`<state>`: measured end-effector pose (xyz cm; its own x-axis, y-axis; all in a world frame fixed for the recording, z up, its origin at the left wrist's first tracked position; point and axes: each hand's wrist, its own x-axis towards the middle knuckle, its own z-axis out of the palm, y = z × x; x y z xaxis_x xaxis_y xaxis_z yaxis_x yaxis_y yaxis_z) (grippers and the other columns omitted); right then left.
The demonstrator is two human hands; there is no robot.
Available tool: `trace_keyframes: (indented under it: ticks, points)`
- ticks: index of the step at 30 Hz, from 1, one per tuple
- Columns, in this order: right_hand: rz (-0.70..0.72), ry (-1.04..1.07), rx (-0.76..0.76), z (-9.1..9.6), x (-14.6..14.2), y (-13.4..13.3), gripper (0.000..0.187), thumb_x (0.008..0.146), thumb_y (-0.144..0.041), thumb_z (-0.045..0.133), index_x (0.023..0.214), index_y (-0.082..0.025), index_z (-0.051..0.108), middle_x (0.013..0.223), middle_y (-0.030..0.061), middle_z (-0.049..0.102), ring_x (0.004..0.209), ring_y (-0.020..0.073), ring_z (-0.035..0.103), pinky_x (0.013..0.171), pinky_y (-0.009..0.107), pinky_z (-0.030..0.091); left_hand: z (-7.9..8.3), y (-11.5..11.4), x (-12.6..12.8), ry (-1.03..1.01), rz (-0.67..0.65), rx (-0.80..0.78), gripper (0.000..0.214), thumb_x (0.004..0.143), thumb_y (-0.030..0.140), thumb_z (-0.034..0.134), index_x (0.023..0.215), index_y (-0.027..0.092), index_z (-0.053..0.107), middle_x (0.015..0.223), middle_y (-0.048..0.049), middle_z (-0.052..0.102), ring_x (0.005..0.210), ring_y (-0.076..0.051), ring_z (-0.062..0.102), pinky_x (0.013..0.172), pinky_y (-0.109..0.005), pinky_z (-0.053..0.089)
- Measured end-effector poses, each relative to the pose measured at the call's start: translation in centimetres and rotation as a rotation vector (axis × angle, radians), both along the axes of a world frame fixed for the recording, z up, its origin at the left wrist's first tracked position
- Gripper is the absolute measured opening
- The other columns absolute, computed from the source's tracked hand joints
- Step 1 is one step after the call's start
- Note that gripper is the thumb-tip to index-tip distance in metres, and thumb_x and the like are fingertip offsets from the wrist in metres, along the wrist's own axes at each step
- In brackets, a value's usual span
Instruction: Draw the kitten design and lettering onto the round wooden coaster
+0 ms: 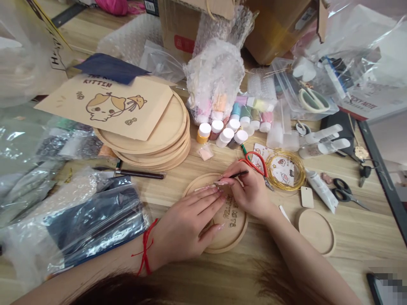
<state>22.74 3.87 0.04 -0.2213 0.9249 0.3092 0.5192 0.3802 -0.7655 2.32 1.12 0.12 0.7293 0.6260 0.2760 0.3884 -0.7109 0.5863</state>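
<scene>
A round wooden tray (237, 237) with a raised rim lies on the table, with dark outlined lettering (230, 212) on its inner face. My left hand (190, 220) rests flat across the left part of this tray, fingers stretched out, covering some of its surface. Pinched in my right hand (248, 190) is a thin dark pen-like tool (238, 174). Its working end is by my left fingertips, near the tray's upper edge, and I cannot make out the tip clearly. A red string bracelet (146, 250) circles my left wrist.
A stack of round wooden trays (178, 127) carries a kitten drawing (111, 106). Paint bottles (225, 136), red-handled pliers (254, 163), a gold wire coil (270, 169), black scissors (346, 192) and a small wooden dish (316, 231) lie around. Plastic packets (104, 224) cover the left side.
</scene>
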Motion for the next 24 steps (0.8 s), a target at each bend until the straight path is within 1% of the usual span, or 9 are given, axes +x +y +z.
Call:
trace_keyframes:
  ticks: [9, 15, 24]
  points:
    - [0.012, 0.015, 0.014, -0.10, 0.11, -0.04, 0.017, 0.085, -0.009, 0.056, 0.088, -0.025, 0.055, 0.077, 0.0023, 0.065, 0.068, 0.0181, 0.063, 0.061, 0.033, 0.051, 0.02, 0.00, -0.05, 0.014, -0.004, 0.009, 0.048, 0.093, 0.027, 0.055, 0.137, 0.010, 0.050, 0.143, -0.0129, 0.053, 0.135, -0.023, 0.046, 0.115, -0.038, 0.041]
    - [-0.003, 0.013, -0.001, -0.12, 0.05, -0.15, 0.015, 0.085, -0.011, 0.057, 0.088, -0.025, 0.056, 0.077, 0.0029, 0.066, 0.069, 0.0197, 0.064, 0.062, 0.034, 0.052, 0.02, 0.04, 0.01, 0.010, -0.002, 0.005, 0.048, 0.092, 0.026, 0.055, 0.138, 0.012, 0.050, 0.142, -0.0126, 0.053, 0.135, -0.023, 0.046, 0.114, -0.039, 0.042]
    - [0.011, -0.012, 0.026, 0.10, -0.04, -0.02, 0.017, 0.083, -0.008, 0.055, 0.086, -0.025, 0.055, 0.076, 0.0025, 0.064, 0.067, 0.0179, 0.062, 0.059, 0.032, 0.051, 0.09, 0.05, 0.10, 0.004, 0.000, 0.009, 0.048, 0.094, 0.025, 0.054, 0.139, 0.011, 0.049, 0.144, -0.0119, 0.052, 0.136, -0.022, 0.046, 0.114, -0.039, 0.042]
